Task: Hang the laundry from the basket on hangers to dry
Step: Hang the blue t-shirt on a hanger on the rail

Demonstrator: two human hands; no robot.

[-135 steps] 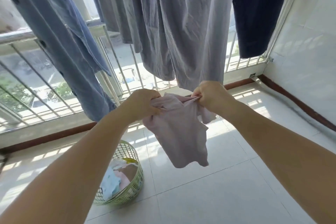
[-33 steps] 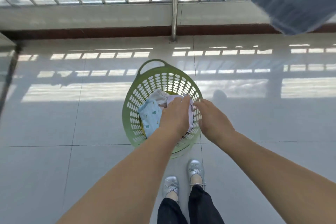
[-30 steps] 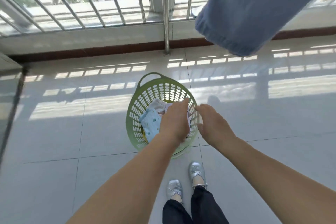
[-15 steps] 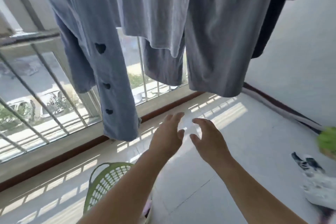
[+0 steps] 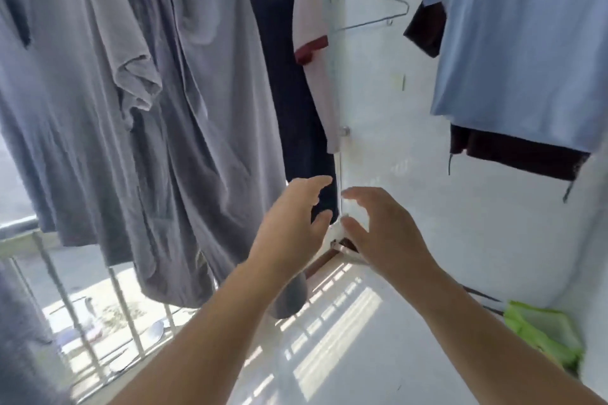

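Observation:
Both of my hands are raised in front of me and hold nothing. My left hand (image 5: 292,220) has its fingers spread, just in front of the lower edge of a dark navy garment (image 5: 289,92). My right hand (image 5: 381,227) is beside it, fingers loosely spread, a small gap between the two. An empty wire hanger (image 5: 371,3) hangs high up against the white wall. Grey garments (image 5: 184,108) hang in a row at the left. The laundry basket is out of view.
A pink-white top with a red cuff (image 5: 312,33) hangs beside the navy garment. A light blue T-shirt (image 5: 519,43) over a dark garment (image 5: 513,151) hangs at the right. A metal railing (image 5: 49,266) runs at lower left. Something bright green (image 5: 539,332) lies at the wall's foot.
My view has swung up and right from the basket to the hanging clothes. The pink garment went back into the basket, and both hands have risen empty toward the navy garment.

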